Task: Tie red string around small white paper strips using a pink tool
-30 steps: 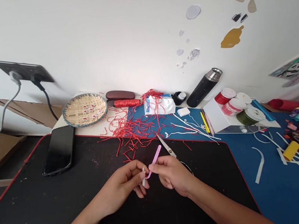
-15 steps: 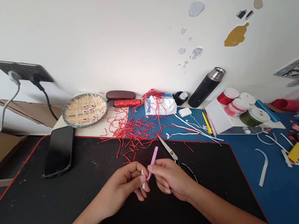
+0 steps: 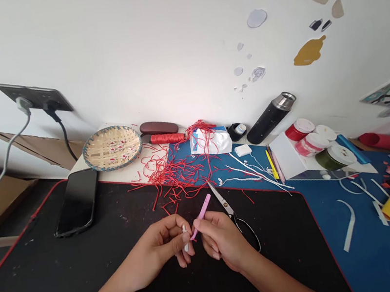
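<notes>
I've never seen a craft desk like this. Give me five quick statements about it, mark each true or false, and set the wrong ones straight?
1. The left hand holds a small white piece. True.
2. The right hand is holding the scissors. False: that hand holds a pink tool; the scissors lie beside it.
3. A phone lies on the black mat. True.
4. The loose red cords are heaped inside the woven tray. False: they lie strewn outside, right of it in the picture.
5. Two plugs sit in the wall socket. True.
</notes>
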### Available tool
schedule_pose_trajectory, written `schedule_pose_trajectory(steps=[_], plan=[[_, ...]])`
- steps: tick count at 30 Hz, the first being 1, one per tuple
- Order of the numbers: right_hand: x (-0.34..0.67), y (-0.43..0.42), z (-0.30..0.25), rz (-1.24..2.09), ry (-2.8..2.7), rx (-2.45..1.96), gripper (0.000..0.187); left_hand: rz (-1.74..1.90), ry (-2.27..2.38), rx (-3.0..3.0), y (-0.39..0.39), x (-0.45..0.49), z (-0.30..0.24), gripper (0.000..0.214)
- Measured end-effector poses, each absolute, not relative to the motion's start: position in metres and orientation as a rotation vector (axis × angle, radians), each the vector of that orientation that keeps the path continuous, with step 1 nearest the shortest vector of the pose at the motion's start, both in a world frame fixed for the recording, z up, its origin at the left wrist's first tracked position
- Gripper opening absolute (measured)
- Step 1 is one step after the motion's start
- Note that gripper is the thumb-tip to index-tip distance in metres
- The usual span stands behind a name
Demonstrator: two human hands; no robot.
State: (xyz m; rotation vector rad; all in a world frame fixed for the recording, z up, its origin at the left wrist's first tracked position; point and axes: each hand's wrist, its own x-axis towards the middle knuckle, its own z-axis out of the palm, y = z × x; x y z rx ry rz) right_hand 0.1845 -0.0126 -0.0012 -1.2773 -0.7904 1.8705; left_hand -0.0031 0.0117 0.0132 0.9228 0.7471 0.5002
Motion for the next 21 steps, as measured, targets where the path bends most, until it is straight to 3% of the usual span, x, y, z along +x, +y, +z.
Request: schedule_pose_trajectory(steps=[6,17,21], plan=[[0.187,-0.010,0.002,1.717,-1.059,-1.403,0.034,0.494,0.798,0.975,0.013,-0.004,0.010,0.037],[0.203,-0.003,-0.004,1.548,-1.009,-1.440,0.034,0.636,0.816,0.839,0.020,-0.013,0.013,0.030],[0.205,0.004,0.003,1.282,-1.301,-1.504,0.031,0.742,0.869,0.773,0.020,-0.012,0.010,0.029]])
